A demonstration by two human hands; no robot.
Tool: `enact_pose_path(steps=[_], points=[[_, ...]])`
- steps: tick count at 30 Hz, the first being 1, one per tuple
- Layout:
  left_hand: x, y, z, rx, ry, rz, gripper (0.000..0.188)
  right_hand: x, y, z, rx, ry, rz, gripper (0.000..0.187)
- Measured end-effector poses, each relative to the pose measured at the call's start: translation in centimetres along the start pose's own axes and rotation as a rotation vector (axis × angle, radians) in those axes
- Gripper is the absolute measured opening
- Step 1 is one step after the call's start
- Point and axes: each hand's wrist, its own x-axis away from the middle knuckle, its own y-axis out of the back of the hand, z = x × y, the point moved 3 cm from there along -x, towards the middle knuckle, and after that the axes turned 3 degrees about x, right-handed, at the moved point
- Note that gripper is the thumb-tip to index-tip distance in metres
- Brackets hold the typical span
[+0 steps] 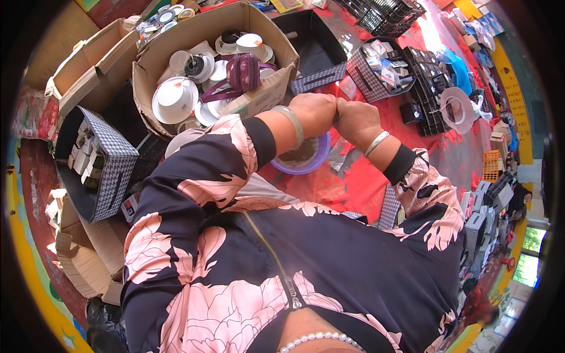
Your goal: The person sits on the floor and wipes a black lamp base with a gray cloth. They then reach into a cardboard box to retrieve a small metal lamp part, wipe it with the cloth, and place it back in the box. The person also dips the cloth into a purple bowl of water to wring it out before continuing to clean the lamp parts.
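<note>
Both of my hands are raised together in front of me, knuckles touching. My left hand (315,116), with a pale bangle at the wrist, is curled into a fist. Pressed against it, my right hand (358,122) is closed too, a silver bracelet behind it. Whatever the fingers may hold is hidden from view. Partly covered by my hands and left forearm, a round purple basin (301,170) with murky grey-brown contents stands below them.
Left of my hands, a large cardboard box (150,76) holds white round fixtures and a maroon bag (243,72). Houndstooth bins (112,170) stand at far left and beyond the basin. A black crate (425,88) is at right, by a pinkish disc (457,110). Red sheeting (318,191) covers the floor.
</note>
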Motion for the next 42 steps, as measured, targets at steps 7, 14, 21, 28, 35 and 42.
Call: enact_pose_path(steps=[7, 14, 21, 28, 35, 42], points=[[-1.0, -0.6, -0.6, -0.264, -0.222, 0.056, 0.018, -0.9, -4.9, -2.3, -0.415, -0.018, 0.167, 0.024], [-1.6, -1.2, -0.7, -0.358, -0.443, -0.030, 0.014, -0.1, -3.9, -1.5, -1.000, -0.160, 0.310, 0.012], [-1.5, -1.7, -0.4, -0.394, -0.563, -0.055, 0.013, 0.6, -5.6, -1.6, -1.435, -0.354, 0.584, 0.018], [0.2, -2.7, 0.4, -0.373, -0.536, 0.085, 0.032, 1.6, -8.0, -1.6, -1.669, -0.330, 0.848, 0.015], [3.9, -3.2, 6.5, 1.162, 0.331, 0.125, 0.027, 4.4, -3.5, -1.4, -1.549, 0.000, 0.317, 0.083], [8.4, -1.8, 2.3, 1.832, 0.466, 0.780, 0.021, 5.7, 1.2, 3.6, -0.240, 0.667, -0.676, 0.064]])
